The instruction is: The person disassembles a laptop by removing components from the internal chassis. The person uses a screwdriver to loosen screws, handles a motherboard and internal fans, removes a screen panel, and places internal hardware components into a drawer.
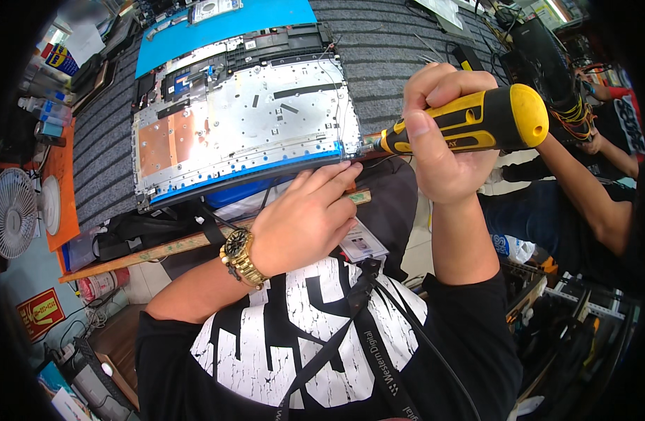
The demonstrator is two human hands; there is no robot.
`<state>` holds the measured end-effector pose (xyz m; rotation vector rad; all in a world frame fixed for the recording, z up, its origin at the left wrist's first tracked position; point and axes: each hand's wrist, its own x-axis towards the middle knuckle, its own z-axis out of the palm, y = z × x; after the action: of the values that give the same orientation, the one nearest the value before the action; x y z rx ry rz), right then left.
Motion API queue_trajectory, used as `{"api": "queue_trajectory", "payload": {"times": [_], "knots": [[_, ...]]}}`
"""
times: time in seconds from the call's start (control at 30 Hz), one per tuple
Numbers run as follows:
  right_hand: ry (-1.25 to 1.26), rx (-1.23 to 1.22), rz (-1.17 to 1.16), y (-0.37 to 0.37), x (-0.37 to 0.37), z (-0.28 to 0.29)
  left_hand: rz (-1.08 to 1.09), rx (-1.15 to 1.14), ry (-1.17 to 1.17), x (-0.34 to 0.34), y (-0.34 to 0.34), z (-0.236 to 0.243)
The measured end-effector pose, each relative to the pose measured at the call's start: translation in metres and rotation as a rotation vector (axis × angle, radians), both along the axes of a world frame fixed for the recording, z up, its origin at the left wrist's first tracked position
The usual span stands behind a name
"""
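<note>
A laptop chassis [245, 105], silver inside with a copper-coloured patch and a blue strip along its near edge, lies on a ribbed grey mat. My right hand [445, 140] is closed round the handle of a yellow and black screwdriver [470, 121]. Its shaft points left, and the tip meets the chassis's near right corner. My left hand [308, 210], with a gold watch [240, 256] on its wrist, grips the near edge by that corner. Two fingertips reach close to the screwdriver tip; the thumb is hidden under the hand.
Beyond the chassis lies a blue mat [266, 17] with a drive on it. A small fan [15, 210] stands at far left. Cables and a black device [543, 56] occupy the far right, where another person's arm [593, 196] shows. A wooden edge [154, 254] borders the table.
</note>
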<state>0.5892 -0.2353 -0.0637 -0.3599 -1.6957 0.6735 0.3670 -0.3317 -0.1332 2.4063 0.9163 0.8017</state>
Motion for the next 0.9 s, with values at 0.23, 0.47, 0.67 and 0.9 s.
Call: {"api": "queue_trajectory", "payload": {"times": [0.23,0.47,0.67,0.9], "knots": [[0.035,-0.012,0.006,-0.0003,-0.0011,-0.001,0.004,-0.013,-0.012,0.0002,0.0001,-0.0001],[0.037,-0.049,-0.016,-0.0024,-0.0024,0.0004,0.038,-0.051,-0.093,0.0007,0.0013,0.0011],[0.039,-0.046,-0.014,-0.002,-0.0022,0.0004,0.127,-0.127,-0.254,0.0021,0.0026,-0.0015],[0.026,-0.037,-0.022,-0.0011,-0.0013,0.0008,0.174,-0.063,-0.312,0.0003,0.0023,-0.0049]]}}
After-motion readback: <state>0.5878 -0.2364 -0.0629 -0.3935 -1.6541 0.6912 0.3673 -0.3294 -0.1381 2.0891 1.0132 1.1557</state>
